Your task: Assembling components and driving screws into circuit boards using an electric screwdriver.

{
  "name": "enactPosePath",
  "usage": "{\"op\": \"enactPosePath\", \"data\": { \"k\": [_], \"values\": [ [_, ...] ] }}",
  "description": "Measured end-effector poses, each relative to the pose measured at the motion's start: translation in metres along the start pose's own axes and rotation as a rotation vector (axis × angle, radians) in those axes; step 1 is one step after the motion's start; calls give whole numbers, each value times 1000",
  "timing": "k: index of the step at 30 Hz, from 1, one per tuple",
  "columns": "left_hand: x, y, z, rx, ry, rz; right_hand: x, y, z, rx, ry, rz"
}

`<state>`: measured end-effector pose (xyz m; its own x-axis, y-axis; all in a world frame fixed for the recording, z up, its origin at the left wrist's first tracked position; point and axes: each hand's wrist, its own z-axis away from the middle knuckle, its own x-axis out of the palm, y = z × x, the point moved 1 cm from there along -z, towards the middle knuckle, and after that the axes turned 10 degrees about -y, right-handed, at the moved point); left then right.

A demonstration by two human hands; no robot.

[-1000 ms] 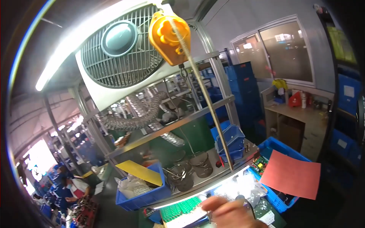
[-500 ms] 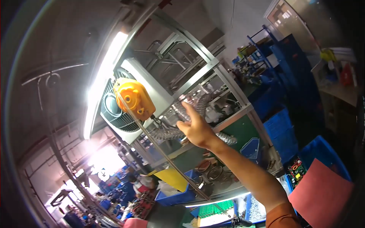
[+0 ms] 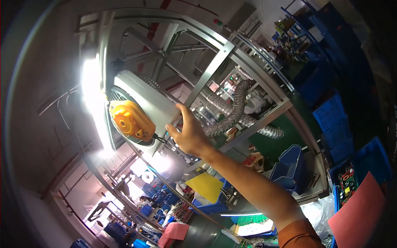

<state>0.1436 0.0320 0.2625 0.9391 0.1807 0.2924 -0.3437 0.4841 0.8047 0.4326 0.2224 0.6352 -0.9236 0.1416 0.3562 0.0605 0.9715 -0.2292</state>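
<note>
Raised hand at overhead fan housing
Yellow spring balancer hangs left; my right hand, fingers spread, presses the white fan housing beside it, apparently to steady it; corrugated hose runs right; left hand unseen

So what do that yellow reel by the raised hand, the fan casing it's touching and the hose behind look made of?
The yellow reel looks like moulded plastic: glossy, rounded, uniform colour. The fan casing under the right hand appears to be white plastic, smooth and matte, though painted metal is possible. The hose looks like flexible foil or metal ducting: silvery, ribbed, crinkled.
</note>
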Motion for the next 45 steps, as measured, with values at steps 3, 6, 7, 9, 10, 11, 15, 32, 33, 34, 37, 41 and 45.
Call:
{"op": "enactPosePath", "data": {
  "k": [3,6,7,9,10,11,15,32,33,34,37,41,45],
  "values": [
    [-1,3,3,1,-75,53,-1,5,6,51,40,-148],
    [-11,0,-13,45,24,16,5,5,11,-83,135,-100],
    [-7,-3,-15,33,39,21,2,4,14,-70,112,-144],
    [11,-3,-14,41,135,-41,-1,8,17,-65,71,-317],
    [12,-3,-14,42,182,-76,-1,16,14,-77,75,-365],
    [8,-1,-14,28,19,-19,-3,24,11,-88,81,-413],
    [3,-3,-20,-11,43,14,-9,37,10,-74,-106,-700],
    [-17,-4,-35,-52,142,72,37,28,52,69,485,-572],
    [-18,-3,-38,-53,136,71,53,31,67,130,403,-562],
    [-14,-9,-41,-95,102,79,62,45,81,308,296,-572],
    [-18,-5,-38,-73,100,102,91,84,70,538,-68,-755],
    [-41,-8,-42,-79,10,209,122,126,26,269,-311,-660],
    [-61,-11,-48,-68,-12,292,148,141,9,268,-334,-708]
  ]
}}
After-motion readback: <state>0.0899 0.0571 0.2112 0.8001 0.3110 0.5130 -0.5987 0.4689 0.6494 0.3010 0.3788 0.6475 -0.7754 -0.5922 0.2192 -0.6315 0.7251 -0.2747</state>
